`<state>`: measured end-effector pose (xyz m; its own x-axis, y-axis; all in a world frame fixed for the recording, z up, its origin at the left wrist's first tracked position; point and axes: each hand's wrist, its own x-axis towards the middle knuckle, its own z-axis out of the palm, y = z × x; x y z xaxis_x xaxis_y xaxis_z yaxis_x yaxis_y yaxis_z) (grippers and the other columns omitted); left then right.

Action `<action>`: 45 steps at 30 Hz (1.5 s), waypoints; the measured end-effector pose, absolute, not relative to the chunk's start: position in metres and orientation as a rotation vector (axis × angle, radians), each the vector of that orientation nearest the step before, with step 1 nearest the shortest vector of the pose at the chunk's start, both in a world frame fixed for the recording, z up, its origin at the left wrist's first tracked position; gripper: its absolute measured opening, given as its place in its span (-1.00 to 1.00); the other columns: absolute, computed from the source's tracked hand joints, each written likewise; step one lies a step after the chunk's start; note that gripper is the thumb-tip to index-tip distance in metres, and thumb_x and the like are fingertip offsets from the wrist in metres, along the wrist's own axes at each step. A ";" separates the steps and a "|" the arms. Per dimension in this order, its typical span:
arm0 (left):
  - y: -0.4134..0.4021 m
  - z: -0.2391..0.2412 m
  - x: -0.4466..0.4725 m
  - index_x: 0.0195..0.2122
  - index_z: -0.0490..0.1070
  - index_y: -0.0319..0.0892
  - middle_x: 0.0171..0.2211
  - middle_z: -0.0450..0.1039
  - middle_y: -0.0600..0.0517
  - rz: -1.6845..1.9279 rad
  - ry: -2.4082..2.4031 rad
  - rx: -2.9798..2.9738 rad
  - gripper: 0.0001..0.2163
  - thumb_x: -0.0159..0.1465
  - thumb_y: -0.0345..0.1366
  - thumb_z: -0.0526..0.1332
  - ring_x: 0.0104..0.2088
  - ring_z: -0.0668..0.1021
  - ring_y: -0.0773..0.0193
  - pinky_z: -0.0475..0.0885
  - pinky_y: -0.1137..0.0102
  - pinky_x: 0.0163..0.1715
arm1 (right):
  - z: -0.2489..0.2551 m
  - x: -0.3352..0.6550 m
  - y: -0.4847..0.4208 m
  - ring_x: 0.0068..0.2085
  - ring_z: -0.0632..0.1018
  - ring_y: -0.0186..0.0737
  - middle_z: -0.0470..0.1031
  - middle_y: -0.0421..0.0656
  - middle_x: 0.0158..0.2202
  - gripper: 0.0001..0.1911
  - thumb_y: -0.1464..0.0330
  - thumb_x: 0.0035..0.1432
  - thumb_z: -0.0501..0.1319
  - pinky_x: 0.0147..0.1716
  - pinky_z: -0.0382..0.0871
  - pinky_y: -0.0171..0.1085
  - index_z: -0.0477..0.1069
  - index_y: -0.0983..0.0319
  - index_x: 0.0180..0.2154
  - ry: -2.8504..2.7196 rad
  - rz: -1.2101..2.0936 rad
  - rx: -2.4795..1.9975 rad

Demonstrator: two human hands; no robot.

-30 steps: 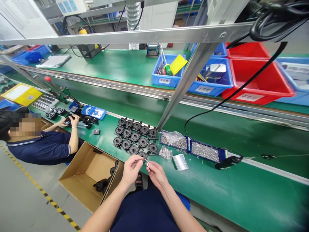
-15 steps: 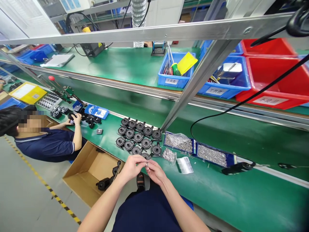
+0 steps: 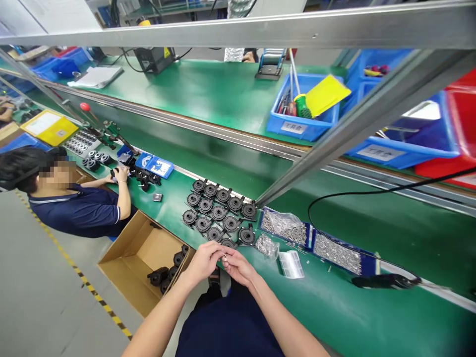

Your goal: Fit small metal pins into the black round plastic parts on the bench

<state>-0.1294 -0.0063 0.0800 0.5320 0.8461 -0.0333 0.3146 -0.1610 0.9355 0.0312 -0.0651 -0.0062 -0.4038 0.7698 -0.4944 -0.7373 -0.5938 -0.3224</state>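
Note:
My left hand [image 3: 204, 262] and my right hand [image 3: 238, 267] meet at the near edge of the green bench [image 3: 334, 307], fingertips pinched together on a tiny metal part [image 3: 225, 257] too small to name. Just beyond them lie several round black plastic parts [image 3: 219, 213] laid out in rows. To the right of my hands sit small clear bags of screws [image 3: 266, 245] and blue trays heaped with small metal screws [image 3: 336, 253].
A black power screwdriver [image 3: 385, 281] with its cable lies right of the trays. An open cardboard box [image 3: 141, 260] with black parts stands on the floor at left. A seated co-worker [image 3: 74, 208] handles parts further left. Blue bins [image 3: 303, 116] and a slanted metal strut [image 3: 364, 124] lie behind.
My two hands have come together from slightly apart and now pinch the small part between them. The view has shifted, moving the bench items rightwards and upwards in the picture.

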 end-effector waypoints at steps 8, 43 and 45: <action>-0.011 0.031 -0.154 -0.23 0.51 -0.27 -0.37 0.53 -0.04 0.997 1.363 0.731 -0.65 0.19 -0.04 0.39 -0.41 0.55 0.30 0.50 0.40 -0.34 | -0.038 0.066 0.021 -0.41 0.54 -0.31 0.61 -0.15 -0.33 -0.32 0.30 -0.13 0.54 -0.36 0.44 -0.32 0.45 0.26 0.06 -0.451 1.733 -1.168; -0.056 0.007 -0.173 -0.23 0.54 -0.29 -0.35 0.58 -0.08 1.048 1.425 0.357 -0.57 0.06 -0.03 0.49 -0.44 0.54 0.36 0.46 0.48 -0.42 | -0.052 0.063 0.053 -0.12 0.61 0.05 0.63 0.05 -0.12 -0.57 0.23 0.27 0.23 0.03 0.41 -0.01 0.49 0.25 0.11 -1.553 1.229 -1.676; -0.056 0.007 -0.165 -0.21 0.53 -0.29 -0.35 0.57 -0.07 1.041 1.412 0.382 -0.57 0.08 -0.02 0.47 -0.44 0.54 0.37 0.45 0.48 -0.42 | -0.032 0.050 0.022 -0.28 0.64 -0.05 0.66 -0.08 -0.26 -0.58 0.16 0.22 0.27 -0.15 0.53 -0.10 0.55 0.22 0.04 -1.502 1.384 -1.540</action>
